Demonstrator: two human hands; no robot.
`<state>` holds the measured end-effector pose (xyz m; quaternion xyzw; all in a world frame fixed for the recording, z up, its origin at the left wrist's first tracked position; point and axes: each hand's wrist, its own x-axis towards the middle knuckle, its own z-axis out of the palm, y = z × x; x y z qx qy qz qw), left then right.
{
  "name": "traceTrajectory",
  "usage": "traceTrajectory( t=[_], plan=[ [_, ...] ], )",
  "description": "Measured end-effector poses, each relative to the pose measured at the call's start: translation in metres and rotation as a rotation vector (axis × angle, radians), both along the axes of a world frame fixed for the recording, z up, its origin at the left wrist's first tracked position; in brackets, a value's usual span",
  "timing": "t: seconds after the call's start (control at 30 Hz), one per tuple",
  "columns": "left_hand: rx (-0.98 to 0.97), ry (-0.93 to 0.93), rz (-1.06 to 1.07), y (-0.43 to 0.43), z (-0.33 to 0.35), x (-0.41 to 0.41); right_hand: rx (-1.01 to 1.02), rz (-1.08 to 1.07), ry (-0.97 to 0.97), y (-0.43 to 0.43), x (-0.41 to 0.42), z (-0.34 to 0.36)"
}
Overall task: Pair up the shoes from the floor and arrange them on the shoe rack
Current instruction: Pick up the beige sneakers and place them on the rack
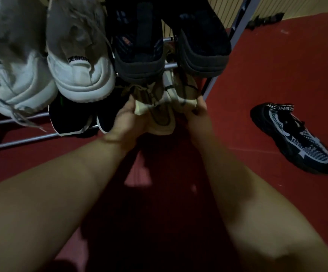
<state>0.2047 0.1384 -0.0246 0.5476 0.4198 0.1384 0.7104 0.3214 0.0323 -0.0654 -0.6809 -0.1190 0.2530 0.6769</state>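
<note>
The left hand (126, 120) and right hand (196, 114) are holding the beige shoes (163, 114) heels-out at the shoe rack's (21, 138) lower tier, fingers (199, 107) clamped on them, probably to seat them together. A black sneaker (292, 138) is lying right of the rack.

Likely a home's dim shoe corner: a metal-rod shoe rack (31, 137) holds worn white sneakers (80, 75), 1 black mesh sneaker (290, 138) lies loose on the red floor (277, 79), and a pale ribbed wall (296, 6) stands behind.
</note>
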Motion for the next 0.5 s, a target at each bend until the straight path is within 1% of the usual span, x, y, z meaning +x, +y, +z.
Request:
traceTrajectory(
  t=[0.03, 0.1, 0.13, 0.17, 0.2, 0.23, 0.27, 0.3, 0.33, 0.4, 0.5],
  plan=[
    [0.191, 0.127, -0.033, -0.005, -0.002, 0.008, -0.028, -0.033, -0.032, 0.003, 0.003, 0.002],
    [0.540, 0.455, -0.172, -0.011, -0.005, 0.013, -0.100, -0.041, -0.116, 0.002, 0.002, 0.002],
    [0.686, 0.551, -0.242, -0.012, 0.001, 0.009, -0.131, -0.021, -0.172, 0.000, 0.001, -0.002],
    [0.838, 0.548, -0.283, -0.012, 0.002, 0.002, -0.153, -0.005, -0.210, -0.002, 0.000, -0.005],
    [1.016, 0.487, -0.321, -0.013, 0.003, -0.006, -0.166, 0.002, -0.214, -0.004, -0.001, -0.005],
    [1.200, 0.470, -0.419, -0.013, 0.000, -0.014, -0.168, 0.007, -0.208, -0.005, 0.000, -0.006],
    [1.330, 0.535, -0.570, -0.012, -0.004, -0.020, -0.169, 0.006, -0.203, -0.006, -0.001, -0.004],
    [1.405, 0.631, -0.710, -0.010, -0.013, -0.022, -0.171, -0.001, -0.196, -0.005, -0.001, -0.001],
    [1.450, 0.688, -0.791, -0.008, -0.021, -0.021, -0.178, -0.013, -0.185, -0.004, -0.001, 0.001],
    [1.448, 0.672, -0.759, -0.006, -0.029, -0.010, -0.166, -0.043, -0.129, 0.000, 0.000, 0.002],
    [1.412, 0.666, -0.713, -0.001, -0.034, 0.000, -0.143, -0.073, 0.021, 0.006, 0.001, 0.004]
  ],
)
